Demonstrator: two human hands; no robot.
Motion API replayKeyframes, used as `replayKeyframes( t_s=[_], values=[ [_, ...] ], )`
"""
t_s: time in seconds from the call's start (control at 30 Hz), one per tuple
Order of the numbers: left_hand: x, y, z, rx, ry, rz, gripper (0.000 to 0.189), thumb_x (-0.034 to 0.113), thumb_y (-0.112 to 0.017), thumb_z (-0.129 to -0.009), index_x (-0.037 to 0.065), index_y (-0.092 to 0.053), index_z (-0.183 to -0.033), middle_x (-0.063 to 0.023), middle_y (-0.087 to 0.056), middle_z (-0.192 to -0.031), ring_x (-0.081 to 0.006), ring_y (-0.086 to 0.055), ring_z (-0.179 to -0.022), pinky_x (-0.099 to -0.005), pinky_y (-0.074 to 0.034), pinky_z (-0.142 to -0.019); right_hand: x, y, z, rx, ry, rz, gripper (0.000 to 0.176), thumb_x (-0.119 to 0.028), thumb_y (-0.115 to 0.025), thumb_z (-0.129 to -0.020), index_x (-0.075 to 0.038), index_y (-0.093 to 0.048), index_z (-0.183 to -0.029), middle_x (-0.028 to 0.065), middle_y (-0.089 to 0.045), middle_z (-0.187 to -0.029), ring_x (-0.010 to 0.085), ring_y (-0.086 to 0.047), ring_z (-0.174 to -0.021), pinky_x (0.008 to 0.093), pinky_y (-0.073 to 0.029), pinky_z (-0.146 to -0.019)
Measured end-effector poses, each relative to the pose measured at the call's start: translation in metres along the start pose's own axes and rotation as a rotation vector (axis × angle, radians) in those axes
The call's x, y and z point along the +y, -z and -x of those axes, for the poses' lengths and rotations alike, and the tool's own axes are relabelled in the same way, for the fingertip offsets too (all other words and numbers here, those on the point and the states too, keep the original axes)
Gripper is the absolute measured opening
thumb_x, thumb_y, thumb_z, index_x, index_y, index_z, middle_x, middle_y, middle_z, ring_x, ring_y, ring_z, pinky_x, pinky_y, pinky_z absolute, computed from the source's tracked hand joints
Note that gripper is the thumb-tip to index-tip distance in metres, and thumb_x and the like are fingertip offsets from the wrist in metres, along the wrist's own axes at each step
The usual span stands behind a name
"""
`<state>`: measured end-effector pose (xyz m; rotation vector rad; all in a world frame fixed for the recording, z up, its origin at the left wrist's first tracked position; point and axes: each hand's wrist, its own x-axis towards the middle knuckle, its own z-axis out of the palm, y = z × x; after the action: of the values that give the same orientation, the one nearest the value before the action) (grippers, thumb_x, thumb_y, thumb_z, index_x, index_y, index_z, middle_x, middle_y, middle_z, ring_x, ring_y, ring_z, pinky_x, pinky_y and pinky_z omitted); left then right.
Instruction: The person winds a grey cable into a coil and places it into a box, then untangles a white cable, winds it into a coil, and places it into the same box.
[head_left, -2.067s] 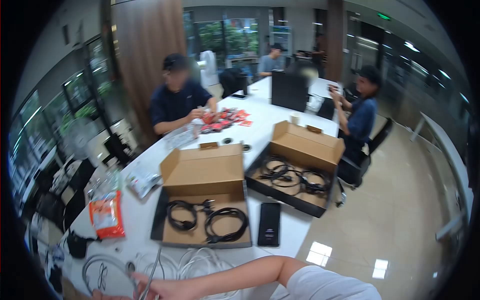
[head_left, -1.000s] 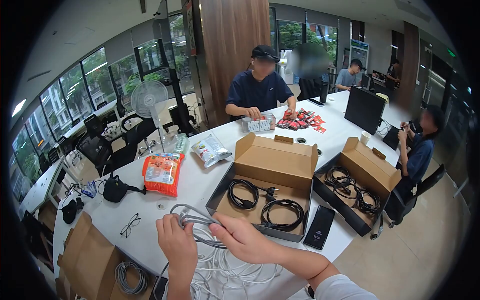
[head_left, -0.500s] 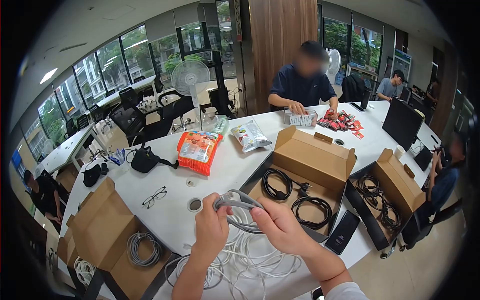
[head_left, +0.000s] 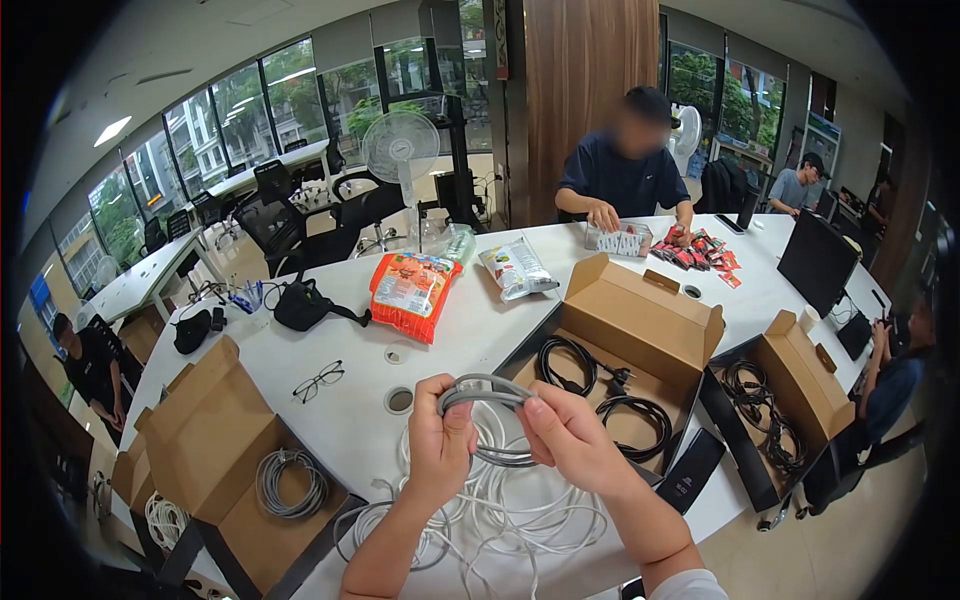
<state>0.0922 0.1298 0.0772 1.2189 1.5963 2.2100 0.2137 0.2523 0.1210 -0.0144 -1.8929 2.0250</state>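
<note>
A looped grey cable (head_left: pixel 487 383) is held up between both hands over the white table. My left hand (head_left: pixel 440 430) is closed around the left side of the coil, thumb pressed against the strands. Gripping the right side of the same coil is my right hand (head_left: pixel 570 435), fingers wrapped and thumb on top. Below them lies a loose tangle of white cables (head_left: pixel 530 530), partly hidden by my forearms. Another coil of grey cable (head_left: pixel 291 483) rests inside the open cardboard box (head_left: pixel 205 440) at the left.
Black power cables (head_left: pixel 635 425) lie in an open box (head_left: pixel 640 318); more black cables fill the box (head_left: pixel 800 370) further right. A phone (head_left: pixel 690 472), glasses (head_left: pixel 318 381), an orange bag (head_left: pixel 413 298) and a silver packet (head_left: pixel 518 270) are on the table. Across it sits a person (head_left: pixel 625 165) handling red packets.
My view has turned slightly left, so the scene sits further right. Both hands still hold the grey coil, with the right-hand fingers shifted slightly along it.
</note>
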Motion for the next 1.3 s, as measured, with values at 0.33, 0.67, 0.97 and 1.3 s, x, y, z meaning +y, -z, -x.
replayKeyframes(
  t_s=[0.33, 0.67, 0.97, 1.3],
  values=[
    [0.001, -0.002, 0.001, 0.145, -0.067, 0.116, 0.046, 0.034, -0.036, -0.102, -0.004, -0.053, -0.122, -0.001, -0.05, -0.077, -0.0013, -0.033, -0.053, -0.0169, -0.028, -0.047, 0.013, -0.005, -0.007, -0.048, -0.043, -0.211, 0.034, -0.03, -0.038, -0.102, -0.008, -0.046, -0.077, -0.0073, -0.036, -0.056, 0.0014, -0.028, -0.047, 0.02, -0.024, -0.042],
    [-0.003, -0.002, 0.0, 0.286, -0.092, 0.118, 0.045, 0.038, -0.034, -0.103, -0.002, -0.05, -0.118, -0.0075, -0.056, -0.081, -0.0044, -0.034, -0.05, -0.0186, -0.028, -0.047, 0.023, -0.011, -0.008, -0.001, -0.156, -0.493, 0.033, -0.028, -0.042, -0.1, -0.007, -0.046, -0.075, -0.006, -0.03, -0.055, 0.0041, -0.022, -0.045, 0.0236, -0.019, -0.042],
    [-0.015, 0.012, -0.007, 0.113, 0.199, 0.304, 0.042, 0.041, -0.036, -0.102, 0.002, -0.052, -0.098, -0.0006, -0.046, -0.067, -0.0056, -0.031, -0.044, -0.0208, -0.029, -0.043, 0.018, -0.014, -0.003, 0.044, 0.03, 0.139, 0.036, -0.024, -0.041, -0.101, -0.002, -0.05, -0.074, -0.0032, -0.04, -0.06, 0.0049, -0.035, -0.057, 0.0233, -0.029, -0.051],
    [0.018, 0.027, -0.015, -0.352, 0.521, 0.539, 0.043, 0.036, -0.038, -0.1, 0.009, -0.042, -0.067, 0.0039, -0.029, -0.051, -0.0113, -0.029, -0.042, -0.0281, -0.028, -0.046, 0.012, -0.004, -0.006, 0.119, 0.092, -0.001, 0.023, -0.019, -0.047, -0.099, -0.001, -0.061, -0.098, -0.0074, -0.042, -0.062, 0.0004, -0.035, -0.056, 0.0193, -0.027, -0.049]
  ],
)
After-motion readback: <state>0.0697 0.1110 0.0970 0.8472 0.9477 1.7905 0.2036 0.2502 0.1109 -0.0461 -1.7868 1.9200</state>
